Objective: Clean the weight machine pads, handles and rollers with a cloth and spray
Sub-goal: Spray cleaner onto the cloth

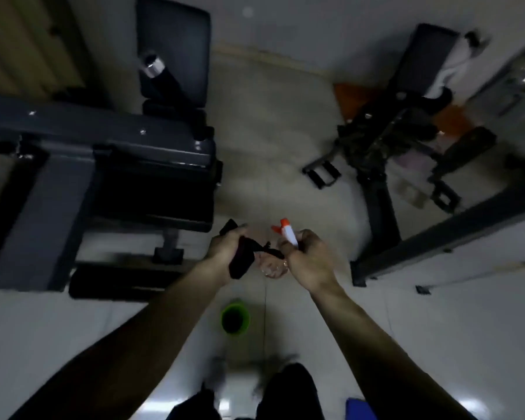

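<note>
Cloth (239, 262), one dark piece, is gripped in the curled fingers of the left hand (225, 248), a strand trailing toward the right hand (309, 260), whose fingers wrap one orange-nozzled spray bottle (290, 236). Beneath the hands, one green bucket (235, 306) stands on the floor, its dark contents unreadable. Two weight machines flank them: left machine (58, 183), right machine (376, 140).

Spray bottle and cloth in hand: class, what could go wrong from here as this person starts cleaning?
1. The spray bottle in the right hand is over the floor, not over a pad; spray released here could wet the shiny surface and make it slippery.
2. The green bucket stands just ahead of the feet; a step towards the weight machine might knock it over.
</note>
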Demonstrator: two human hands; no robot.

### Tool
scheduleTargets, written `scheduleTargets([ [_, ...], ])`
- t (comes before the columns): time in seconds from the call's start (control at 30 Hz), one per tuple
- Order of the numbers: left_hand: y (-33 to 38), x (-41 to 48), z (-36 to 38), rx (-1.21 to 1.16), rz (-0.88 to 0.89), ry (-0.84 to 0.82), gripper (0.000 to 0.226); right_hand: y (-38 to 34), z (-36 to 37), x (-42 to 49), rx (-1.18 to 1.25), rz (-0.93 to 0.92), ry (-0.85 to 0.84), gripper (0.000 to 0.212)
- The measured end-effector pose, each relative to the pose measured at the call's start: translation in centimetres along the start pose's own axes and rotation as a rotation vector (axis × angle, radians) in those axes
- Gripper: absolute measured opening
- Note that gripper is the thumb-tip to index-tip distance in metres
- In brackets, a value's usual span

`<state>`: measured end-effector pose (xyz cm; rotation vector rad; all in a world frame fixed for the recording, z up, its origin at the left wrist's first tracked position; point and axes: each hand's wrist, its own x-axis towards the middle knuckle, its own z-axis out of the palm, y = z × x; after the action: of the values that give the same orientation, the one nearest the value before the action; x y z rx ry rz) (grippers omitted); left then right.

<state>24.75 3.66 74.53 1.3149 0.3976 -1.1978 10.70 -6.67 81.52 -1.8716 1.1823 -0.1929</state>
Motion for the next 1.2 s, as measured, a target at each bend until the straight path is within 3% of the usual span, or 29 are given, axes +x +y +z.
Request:
scheduleTargets([
  [0.1,-0.3,1.7,-1.6,-0.211,0.042,0.053,0.054,0.4,2.1,5.3,-0.085,-0.085,-0.223,0.012],
  [0.17,-0.8,2.2,-1.7,-0.337,0.114,0.122,0.051,0.9,3.5,8.4,-0.127,-0.133,-0.375,0.010],
  [0.27,-3.1,3.3,-1.1,-0.510,0.148,0.366,0.076,2.2,5.1,11.6,-0.231,-0.199,-0.556,0.019],
  [0.4,-8.9,4.4,1.6,-0.815,0.111,0.501,0.064,6.0,5.4,13.5,-0.339,-0.242,-0.736,0.028],
  [0.53,-14.2,3.5,2.4,-0.929,-0.004,0.413,0.040,10.4,5.9,13.7,-0.407,-0.210,-0.826,0.023],
  [0.57,-15.7,3.7,2.4,-0.943,-0.026,0.403,0.027,11.7,6.0,13.9,-0.437,-0.207,-0.825,0.023],
  [0.63,-19.2,5.1,2.5,-0.887,-0.061,0.461,0.040,15.0,6.9,14.6,-0.481,-0.197,-0.819,0.024],
  [0.73,-24.0,9.5,2.5,-0.801,-0.082,0.518,0.014,20.6,9.6,15.9,-0.520,-0.189,-0.802,0.025],
  [0.87,-30.7,16.6,2.5,-0.744,-0.120,0.577,0.022,29.2,14.8,18.6,-0.601,-0.186,-0.779,0.025],
  [0.93,-33.5,20.6,1.9,-0.732,-0.101,0.583,0.013,33.5,18.0,20.9,-0.633,-0.191,-0.754,0.034],
  [1.0,-36.8,26.4,0.3,-0.761,-0.113,0.616,0.022,38.4,22.4,24.0,-0.677,-0.193,-0.753,0.038],
  [1.2,-45.7,44.4,-4.4,-0.907,-0.159,0.759,0.018,51.2,34.8,34.4,-0.772,-0.338,-0.767,0.030],
])
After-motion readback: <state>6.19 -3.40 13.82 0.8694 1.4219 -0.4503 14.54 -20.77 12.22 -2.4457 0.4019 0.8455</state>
